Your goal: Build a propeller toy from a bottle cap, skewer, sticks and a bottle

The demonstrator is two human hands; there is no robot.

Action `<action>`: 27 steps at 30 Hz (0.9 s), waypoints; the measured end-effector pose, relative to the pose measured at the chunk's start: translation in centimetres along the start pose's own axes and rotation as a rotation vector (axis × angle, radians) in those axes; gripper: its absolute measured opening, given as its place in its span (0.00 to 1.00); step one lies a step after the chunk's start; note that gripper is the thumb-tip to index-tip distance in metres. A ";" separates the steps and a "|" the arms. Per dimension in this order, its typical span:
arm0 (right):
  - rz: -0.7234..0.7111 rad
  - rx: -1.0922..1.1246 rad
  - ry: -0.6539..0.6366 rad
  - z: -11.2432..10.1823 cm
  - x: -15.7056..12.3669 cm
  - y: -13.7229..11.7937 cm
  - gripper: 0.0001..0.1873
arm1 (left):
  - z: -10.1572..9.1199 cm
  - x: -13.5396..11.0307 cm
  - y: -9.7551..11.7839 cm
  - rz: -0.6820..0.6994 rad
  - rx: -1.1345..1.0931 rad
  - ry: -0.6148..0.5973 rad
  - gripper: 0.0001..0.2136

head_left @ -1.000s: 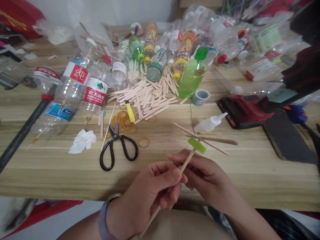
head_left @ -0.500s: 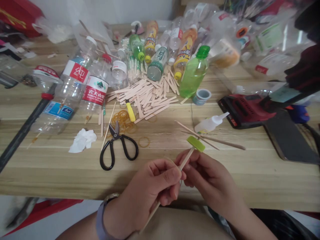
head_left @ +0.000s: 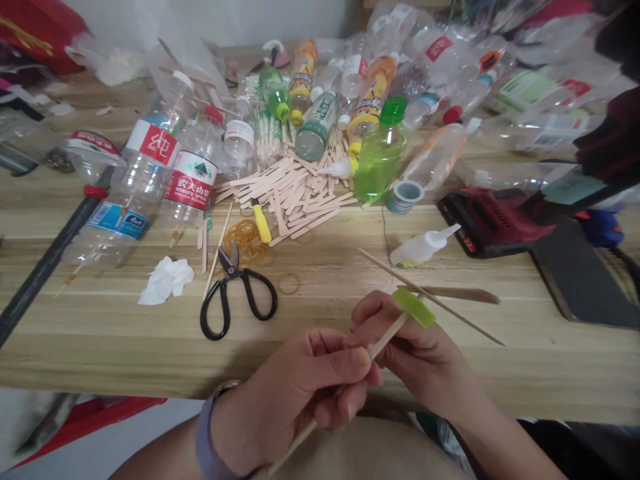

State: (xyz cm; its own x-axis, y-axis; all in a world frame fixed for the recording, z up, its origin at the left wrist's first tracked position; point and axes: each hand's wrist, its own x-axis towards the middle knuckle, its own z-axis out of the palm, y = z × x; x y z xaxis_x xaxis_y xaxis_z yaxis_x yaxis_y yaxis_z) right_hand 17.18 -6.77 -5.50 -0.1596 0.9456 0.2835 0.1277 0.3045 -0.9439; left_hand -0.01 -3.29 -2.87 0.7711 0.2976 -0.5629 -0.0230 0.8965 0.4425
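Both hands grip one thin wooden stick (head_left: pixel 387 339) over the table's near edge. A flat green plastic piece (head_left: pixel 414 307) sits on its far end. My left hand (head_left: pixel 305 393) is closed around the stick's lower part, thumb and forefinger pinching it. My right hand (head_left: pixel 417 353) is closed on the stick just below the green piece. Two long skewers (head_left: pixel 440 300) lie on the table just beyond my right hand, beside a small white glue bottle (head_left: pixel 420 247). Black scissors (head_left: pixel 235 293) lie to the left of my hands.
A pile of flat wooden craft sticks (head_left: pixel 290 193), rubber bands (head_left: pixel 245 240) and a yellow-handled tool (head_left: pixel 261 223) lie mid-table. Several empty plastic bottles (head_left: pixel 150 167) crowd the back, among them a green one (head_left: pixel 381 155). A red power tool (head_left: pixel 495 220) and crumpled tissue (head_left: pixel 167 280) also lie here.
The stick has tilted flatter and its green end has swung right and down. Both hands have shifted slightly right. Bottles at the back right have been shuffled about.
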 end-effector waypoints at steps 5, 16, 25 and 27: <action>-0.030 -0.146 0.041 0.1 -0.4 -0.3 0.06 | 0.1 0.1 0.1 0.016 -0.008 0.028 0.17; -0.002 -0.146 -0.027 0.2 -1.0 0.0 0.07 | -0.3 0.2 0.0 0.014 0.025 -0.010 0.18; -0.030 -0.216 0.090 1.0 -1.4 0.2 0.08 | 0.1 0.3 0.0 -0.023 -0.007 -0.010 0.18; -0.014 -0.210 0.069 0.9 -1.4 0.0 0.07 | 0.0 0.3 0.0 -0.020 -0.002 -0.005 0.18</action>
State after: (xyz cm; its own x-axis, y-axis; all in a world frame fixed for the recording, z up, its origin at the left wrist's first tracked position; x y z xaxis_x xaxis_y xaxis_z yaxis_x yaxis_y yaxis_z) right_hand 16.51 -8.22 -6.06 -0.0964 0.9446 0.3138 0.3285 0.3278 -0.8858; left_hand 0.23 -3.20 -3.04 0.7745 0.2779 -0.5683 -0.0089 0.9031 0.4294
